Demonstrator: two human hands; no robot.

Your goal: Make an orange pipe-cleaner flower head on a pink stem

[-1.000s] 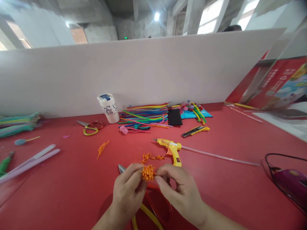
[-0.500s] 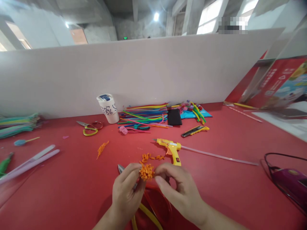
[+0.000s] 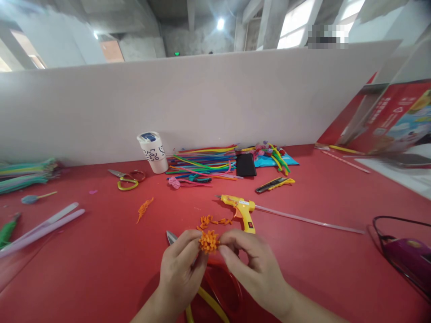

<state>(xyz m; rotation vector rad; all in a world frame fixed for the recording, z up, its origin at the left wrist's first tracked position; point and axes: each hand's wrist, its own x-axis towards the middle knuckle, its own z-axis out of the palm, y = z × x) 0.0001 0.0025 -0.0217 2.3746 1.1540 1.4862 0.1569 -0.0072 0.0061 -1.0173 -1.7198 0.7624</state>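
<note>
An orange pipe-cleaner flower [image 3: 208,242] with many short, spiky petals is held up between my two hands. My left hand [image 3: 182,267] pinches it from the left and below. With thumb and forefinger close together, my right hand [image 3: 251,260] grips the flower's right edge. Beneath my hands lies a pair of large scissors [image 3: 213,301] with red and yellow handles, partly covered by them. Just beyond the flower are small orange pieces [image 3: 204,221] on the red table. A yellow glue gun [image 3: 239,207] with a long clear glue stick rests behind my right hand.
Farther back are a white tumbler [image 3: 153,154], a bundle of pipe cleaners [image 3: 202,161], a black phone [image 3: 246,165] and a box cutter [image 3: 274,184]. To the left lie smaller scissors [image 3: 126,179] and an orange twisted piece [image 3: 144,209]. A white partition [image 3: 202,98] closes the back.
The flower and both hands sit slightly farther right in the picture, and the whole view has shifted a little the same way. Both hands keep their hold.
</note>
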